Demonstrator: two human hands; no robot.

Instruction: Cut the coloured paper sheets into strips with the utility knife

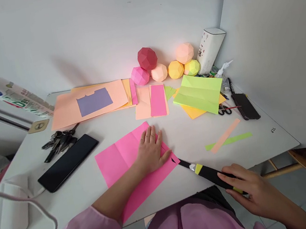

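Observation:
A creased sheet of bright pink paper (114, 161) lies on the white table near its front edge. Flat on the paper's right part rests my left hand (150, 151), fingers spread and pressing down. My right hand (250, 188) is wrapped round the black and yellow handle of a utility knife (209, 173). The knife's dark blade reaches the pink sheet's right corner and passes partly under it, its tip showing at a slit there. To the right lie a green paper strip (238, 138) and a peach strip (223, 138), crossed.
Paper balls (147, 58) stand against the wall. Behind the sheet lie peach paper (65, 109), pink pieces (157, 100) and green paper (200, 93). Scissors (224, 109) sit right, partly covered. A phone (69, 162), keys (60, 140) and a spray can (13, 94) are left.

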